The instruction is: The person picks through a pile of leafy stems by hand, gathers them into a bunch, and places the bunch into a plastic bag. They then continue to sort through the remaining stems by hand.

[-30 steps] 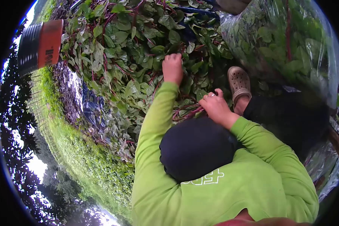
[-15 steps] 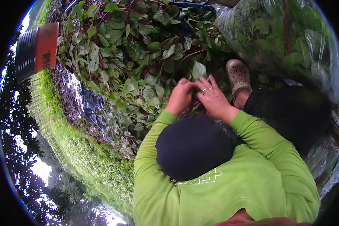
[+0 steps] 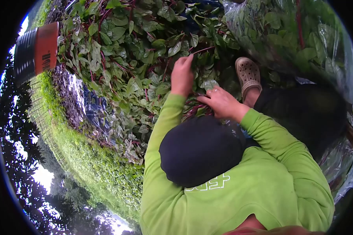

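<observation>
A heap of cut leafy greens with purple-red stems (image 3: 121,51) spreads out in front of me. My left hand (image 3: 182,76) is over the heap with its fingers curled, close to the end of a thin red stem (image 3: 203,49). Whatever it may pinch is too small to make out. Lower and to the right, my right hand (image 3: 224,102), with a ring on one finger, closes around a leafy stem; its pale leaf (image 3: 209,84) sticks up beyond the fingers. More red stems (image 3: 194,109) lie below the hands, partly hidden by my dark-trousered knee (image 3: 202,150).
A clear plastic bag (image 3: 286,35) full of greens stands at the upper right, beside my foot in a brown clog (image 3: 248,76). An orange and black container (image 3: 45,51) is at the far left. Blue sheeting (image 3: 96,109) shows beside the heap, with green plants (image 3: 86,164) past it.
My left hand has moved up and left, away from my right hand, towards the heap. The right hand has shifted slightly down, and the upright leaf between them has lowered with it.
</observation>
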A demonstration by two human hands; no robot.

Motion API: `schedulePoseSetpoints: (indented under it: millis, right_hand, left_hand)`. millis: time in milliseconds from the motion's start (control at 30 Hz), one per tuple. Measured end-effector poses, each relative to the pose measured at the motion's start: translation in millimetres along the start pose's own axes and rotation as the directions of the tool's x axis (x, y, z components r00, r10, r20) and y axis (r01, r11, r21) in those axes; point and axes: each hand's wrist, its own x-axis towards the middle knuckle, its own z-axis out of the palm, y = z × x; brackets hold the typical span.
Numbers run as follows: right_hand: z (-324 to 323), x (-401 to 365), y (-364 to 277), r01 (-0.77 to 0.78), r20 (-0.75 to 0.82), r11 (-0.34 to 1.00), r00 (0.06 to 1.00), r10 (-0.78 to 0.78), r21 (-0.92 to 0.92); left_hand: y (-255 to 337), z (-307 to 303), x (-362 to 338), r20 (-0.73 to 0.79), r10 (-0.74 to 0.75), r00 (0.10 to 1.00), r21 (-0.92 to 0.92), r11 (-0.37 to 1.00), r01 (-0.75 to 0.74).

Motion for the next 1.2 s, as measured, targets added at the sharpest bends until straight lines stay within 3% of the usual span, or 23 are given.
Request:
schedulePoseSetpoints:
  millis: [33, 167, 267, 333, 367, 433, 533, 567, 600, 667, 700, 733, 800, 833, 967, 1067, 1100, 1200]
  right_hand:
    - [-1, -1, -1, -0.025, 0.005, 0.999, 1.000, 0.025, 0.022]
    - [-1, -2, 3, -0.060, -0.042, 0.998, 0.997, 0.060, 0.016]
    - [-5, -3, 6, -0.036, -0.125, 0.999, 0.991, 0.038, 0.012]
    - [-6, -2, 5, -0.043, -0.145, 0.999, 0.989, 0.039, -0.019]
    - [-4, -2, 4, -0.079, -0.177, 0.996, 0.982, 0.071, -0.037]
    - [4, -2, 2, -0.158, -0.235, 0.985, 0.962, 0.138, -0.068]
    - [11, -4, -7, -0.190, -0.163, 0.975, 0.972, 0.171, -0.110]
    - [15, -4, -8, -0.202, -0.167, 0.976, 0.968, 0.186, -0.084]
    - [14, -2, -8, -0.205, -0.150, 0.974, 0.970, 0.190, -0.094]
    - [10, 0, -4, -0.220, -0.118, 0.969, 0.971, 0.207, -0.115]
    - [10, -1, -3, -0.220, -0.111, 0.968, 0.972, 0.207, -0.124]
    - [10, -2, -2, -0.217, -0.100, 0.968, 0.974, 0.205, -0.129]
    - [9, 1, -4, -0.180, -0.086, 0.974, 0.982, 0.170, -0.136]
    - [8, 3, -5, -0.154, -0.083, 0.979, 0.986, 0.144, -0.135]
    - [1, 5, -5, -0.131, -0.001, 0.989, 0.991, 0.131, -0.075]
    - [0, 1, -5, -0.029, -0.199, 0.985, 0.980, -0.006, -0.168]
    - [-4, 3, -6, -0.010, -0.162, 0.985, 0.987, -0.019, -0.174]
    - [-13, 6, -12, 0.031, -0.087, 0.983, 0.995, -0.047, -0.181]
  left_hand:
    - [-11, 27, 14, -0.106, 0.081, 0.991, 0.067, 0.995, -0.074]
    - [-28, 49, 36, 0.068, -0.005, 0.998, 0.219, 0.976, -0.010]
    - [-24, 28, 6, 0.015, 0.042, 0.999, 0.175, 0.984, -0.044]
    - [-21, 20, -26, 0.159, -0.124, 0.980, -0.143, 0.979, 0.147]
    - [-20, 15, -43, 0.320, -0.262, 0.910, -0.308, 0.880, 0.362]
    - [-16, -1, -72, 0.664, -0.372, 0.649, -0.462, 0.477, 0.747]
    - [-22, -6, -101, 0.711, -0.357, 0.606, -0.553, 0.249, 0.795]
    - [-28, 1, -105, 0.567, -0.205, 0.798, -0.630, 0.517, 0.580]
    - [-22, -2, -100, 0.378, -0.036, 0.925, -0.638, 0.714, 0.289]
    - [-21, -3, -74, 0.499, -0.177, 0.849, -0.505, 0.736, 0.450]
    - [-28, 5, -48, 0.268, 0.054, 0.962, -0.233, 0.972, 0.010]
    - [-16, 0, -27, -0.043, 0.064, 0.997, -0.055, 0.996, -0.067]
    - [-11, -6, 8, -0.299, 0.018, 0.954, 0.330, 0.940, 0.086]
    - [-21, -5, 22, -0.267, -0.027, 0.963, 0.379, 0.916, 0.130]
    - [-76, 6, 35, -0.171, -0.138, 0.976, 0.197, 0.965, 0.171]
    - [-53, -17, 9, -0.055, -0.356, 0.933, -0.139, 0.928, 0.346]
    - [-61, -12, -8, -0.045, -0.357, 0.933, -0.181, 0.922, 0.344]
    - [-36, -25, -52, 0.289, -0.454, 0.843, -0.424, 0.729, 0.538]
